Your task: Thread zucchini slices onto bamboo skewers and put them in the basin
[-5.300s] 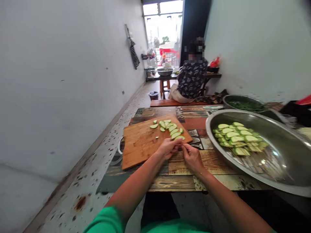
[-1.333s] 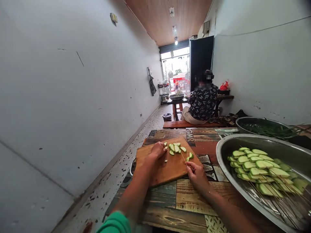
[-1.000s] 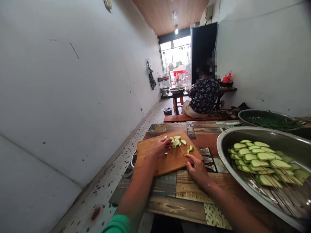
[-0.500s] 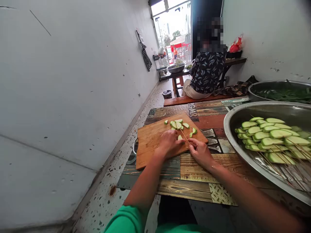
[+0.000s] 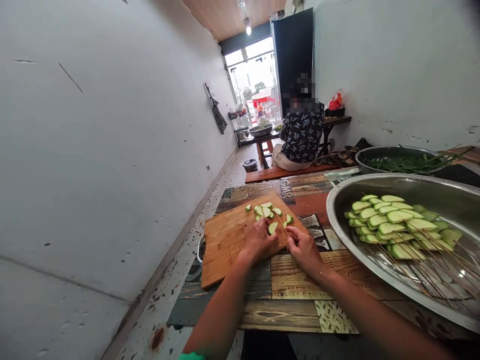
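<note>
My left hand [image 5: 259, 239] is over the wooden cutting board [image 5: 221, 250], its fingers closed on a pale, green-edged zucchini slice [image 5: 273, 228]. Between the pinched fingertips of my right hand [image 5: 303, 245], at the board's right edge, is a thin wooden skewer [image 5: 279, 216]. It slants up and left, its tip beyond the held slice, and it carries no slice that I can make out. Loose zucchini slices [image 5: 265, 211] lie in a cluster on the far part of the board. To the right, a wide metal basin [image 5: 333, 220] holds stacked skewered zucchini slices [image 5: 390, 228].
Behind the large basin stands a second basin [image 5: 360, 162] of long green leaves [image 5: 401, 162]. A person [image 5: 303, 135] in a patterned shirt sits on a bench [image 5: 262, 175] beyond the table [image 5: 300, 280]. A white wall [image 5: 112, 175] runs along the left.
The view has tilted up, so the room sits lower in it. My left hand now has a slice raised at its fingertips; my right hand still pinches the skewer.
</note>
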The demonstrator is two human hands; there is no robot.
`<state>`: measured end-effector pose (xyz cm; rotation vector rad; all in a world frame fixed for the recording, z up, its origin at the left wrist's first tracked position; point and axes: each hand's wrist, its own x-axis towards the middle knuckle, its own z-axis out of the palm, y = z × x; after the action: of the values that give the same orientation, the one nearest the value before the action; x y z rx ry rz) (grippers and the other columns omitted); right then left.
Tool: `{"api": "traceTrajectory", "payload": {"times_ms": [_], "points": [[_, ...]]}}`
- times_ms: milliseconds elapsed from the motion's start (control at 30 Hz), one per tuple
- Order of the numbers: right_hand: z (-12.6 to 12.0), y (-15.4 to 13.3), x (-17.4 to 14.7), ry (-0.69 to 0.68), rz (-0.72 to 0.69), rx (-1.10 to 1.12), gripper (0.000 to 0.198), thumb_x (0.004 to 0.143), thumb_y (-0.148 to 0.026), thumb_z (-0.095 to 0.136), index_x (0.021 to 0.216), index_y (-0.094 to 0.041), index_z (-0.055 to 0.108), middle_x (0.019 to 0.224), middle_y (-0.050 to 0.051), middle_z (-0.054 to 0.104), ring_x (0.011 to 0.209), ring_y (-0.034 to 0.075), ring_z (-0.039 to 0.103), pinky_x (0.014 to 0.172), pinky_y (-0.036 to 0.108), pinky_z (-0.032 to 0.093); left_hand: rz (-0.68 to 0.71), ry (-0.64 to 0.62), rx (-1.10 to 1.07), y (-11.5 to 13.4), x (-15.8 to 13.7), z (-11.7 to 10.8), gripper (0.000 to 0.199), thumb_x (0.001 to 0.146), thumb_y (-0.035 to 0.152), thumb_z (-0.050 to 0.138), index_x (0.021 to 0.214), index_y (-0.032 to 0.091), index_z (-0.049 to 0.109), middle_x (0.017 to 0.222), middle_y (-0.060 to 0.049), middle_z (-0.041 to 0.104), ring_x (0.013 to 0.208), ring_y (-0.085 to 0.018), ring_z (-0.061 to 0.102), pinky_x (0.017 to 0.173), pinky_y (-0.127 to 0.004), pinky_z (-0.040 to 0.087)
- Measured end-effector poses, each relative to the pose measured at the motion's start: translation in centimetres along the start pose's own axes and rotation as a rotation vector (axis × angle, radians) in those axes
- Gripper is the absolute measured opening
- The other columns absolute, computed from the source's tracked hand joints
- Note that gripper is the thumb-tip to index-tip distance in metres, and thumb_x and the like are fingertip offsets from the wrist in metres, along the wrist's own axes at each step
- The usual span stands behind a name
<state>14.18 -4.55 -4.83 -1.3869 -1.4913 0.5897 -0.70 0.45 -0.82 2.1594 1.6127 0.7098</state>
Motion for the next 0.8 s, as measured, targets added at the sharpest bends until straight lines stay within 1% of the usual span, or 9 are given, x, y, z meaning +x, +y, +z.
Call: {"api": "traceTrajectory", "payload": {"times_ms": [67, 133, 167, 267, 367, 467, 567, 633, 800], "points": [[0.0, 0.0, -0.1, -0.002, -0.011, -0.02, 0.047, 0.075, -0.026, 0.041, 0.111, -0.008, 0.064, 0.08, 0.008, 0.069, 0.067, 0.018, 0.062, 0.065, 0.029, 0.049, -0.024, 0.012, -0.312, -1.0, 0.6, -0.2, 0.025, 0.071, 0.02, 0.063, 0.095, 0.017, 0.057, 0.079, -0.004, 0.065, 0.07, -0.015, 0.059, 0.062, -0.025, 0.041], [-0.1, -0.1, -0.2, -0.019, -0.03, -0.021, 0.048, 0.076, -0.028, 0.042, 0.114, -0.007, 0.064, 0.072, 0.007, 0.067, 0.061, 0.017, 0.059, 0.062, 0.029, 0.047, -0.116, 0.029, -0.662, -1.9, 1.2, -0.3, 0.029, 0.069, 0.016, 0.066, 0.097, 0.017, 0.057, 0.077, -0.002, 0.065, 0.064, -0.012, 0.058, 0.059, -0.022, 0.042], [-0.1, -0.2, -0.3, -0.026, -0.043, -0.008, 0.047, 0.079, -0.03, 0.043, 0.114, -0.007, 0.064, 0.072, 0.007, 0.067, 0.06, 0.017, 0.058, 0.062, 0.029, 0.047, -0.174, 0.033, -0.831, -2.2, 1.5, -0.4, 0.03, 0.068, 0.014, 0.068, 0.097, 0.016, 0.057, 0.077, -0.001, 0.065, 0.062, -0.011, 0.058, 0.057, -0.021, 0.042], [-0.1, -0.7, -0.4, -0.053, -0.075, 0.046, 0.047, 0.086, -0.04, 0.045, 0.114, -0.01, 0.066, 0.085, 0.009, 0.07, 0.066, 0.017, 0.06, 0.065, 0.029, 0.049, -0.362, 0.046, -1.273, -2.8, 2.2, -0.9, 0.028, 0.07, 0.008, 0.067, 0.096, 0.012, 0.057, 0.077, -0.003, 0.066, 0.058, -0.009, 0.058, 0.055, -0.019, 0.043], [-0.1, -0.8, -0.6, -0.105, -0.075, 0.045, 0.047, 0.086, -0.044, 0.046, 0.113, -0.011, 0.066, 0.091, 0.009, 0.071, 0.073, 0.019, 0.063, 0.07, 0.03, 0.05, -0.495, 0.057, -1.562, -3.2, 2.8, -1.5, 0.024, 0.074, -0.001, 0.058, 0.095, 0.011, 0.057, 0.076, -0.006, 0.066, 0.064, -0.011, 0.063, 0.057, -0.018, 0.047], [0.0, -0.8, -0.8, -0.137, -0.082, 0.018, 0.048, 0.085, -0.042, 0.047, 0.113, -0.01, 0.067, 0.09, 0.01, 0.071, 0.075, 0.02, 0.064, 0.071, 0.03, 0.051, -0.603, 0.087, -1.68, -3.6, 3.1, -1.9, 0.026, 0.075, -0.007, 0.051, 0.093, 0.011, 0.057, 0.074, -0.006, 0.066, 0.065, -0.012, 0.065, 0.058, -0.018, 0.049], [0.2, -0.8, -1.0, -0.138, -0.094, -0.001, 0.048, 0.084, -0.041, 0.047, 0.113, -0.008, 0.067, 0.087, 0.01, 0.071, 0.069, 0.019, 0.064, 0.066, 0.029, 0.051, -0.667, 0.151, -1.736, -4.1, 3.4, -2.0, 0.013, 0.081, -0.001, 0.052, 0.085, 0.01, 0.057, 0.07, -0.006, 0.065, 0.062, -0.013, 0.065, 0.058, -0.02, 0.052], [0.3, -0.8, -1.3, -0.147, -0.108, -0.006, 0.047, 0.084, -0.04, 0.048, 0.112, -0.008, 0.067, 0.084, 0.01, 0.071, 0.065, 0.017, 0.064, 0.063, 0.027, 0.05, -0.674, 0.19, -1.748, -4.4, 3.5, -1.9, 0.008, 0.084, 0.004, 0.052, 0.082, 0.01, 0.057, 0.069, -0.006, 0.065, 0.061, -0.013, 0.065, 0.06, -0.022, 0.054], [0.3, -1.0, -1.7, -0.166, -0.158, -0.024, 0.044, 0.085, -0.039, 0.048, 0.109, -0.009, 0.069, 0.082, 0.008, 0.071, 0.062, 0.016, 0.063, 0.058, 0.024, 0.048, -0.66, 0.239, -1.727, -4.7, 3.6, -2.3, 0.006, 0.084, 0.006, 0.053, 0.084, 0.01, 0.058, 0.073, -0.007, 0.068, 0.066, -0.016, 0.067, 0.066, -0.027, 0.056]]}}
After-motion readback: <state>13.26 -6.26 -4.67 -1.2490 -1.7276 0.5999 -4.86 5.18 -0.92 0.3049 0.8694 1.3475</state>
